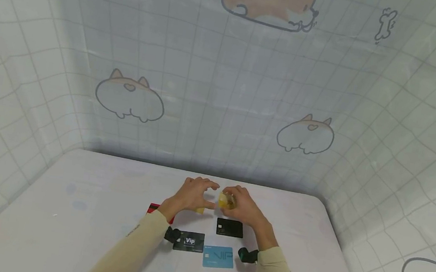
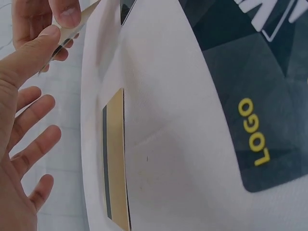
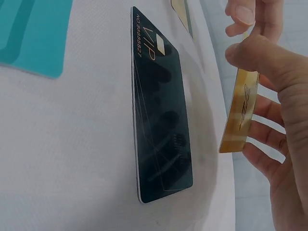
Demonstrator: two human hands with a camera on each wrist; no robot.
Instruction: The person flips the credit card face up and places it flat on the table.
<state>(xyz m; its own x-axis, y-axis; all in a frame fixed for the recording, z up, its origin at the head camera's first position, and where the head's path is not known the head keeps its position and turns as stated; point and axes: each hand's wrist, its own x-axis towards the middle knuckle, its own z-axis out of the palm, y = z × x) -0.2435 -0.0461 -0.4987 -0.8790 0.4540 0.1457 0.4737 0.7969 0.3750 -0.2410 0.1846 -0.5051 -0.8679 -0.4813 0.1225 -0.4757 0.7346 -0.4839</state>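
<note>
Above the far part of the table, my right hand (image 1: 244, 206) holds a gold card (image 3: 239, 115) between thumb and fingers, its face tilted. Facing it, my left hand (image 1: 191, 194) has fingers and thumb spread, with a small gap to the card in the head view. Below the left hand, another gold card (image 2: 115, 159) with a dark stripe lies on the table, mostly hidden in the head view. A black VIP card (image 3: 161, 120) lies under the right hand. Partly behind the left forearm is a red card (image 1: 154, 208) with a black stripe.
Closer to me, a dark grey Vip card (image 1: 190, 243) and a light blue VIP card (image 1: 218, 258) lie side by side on the white table (image 1: 72, 236). A gridded curtain (image 1: 225, 90) with cartoon animals surrounds the table's back and sides.
</note>
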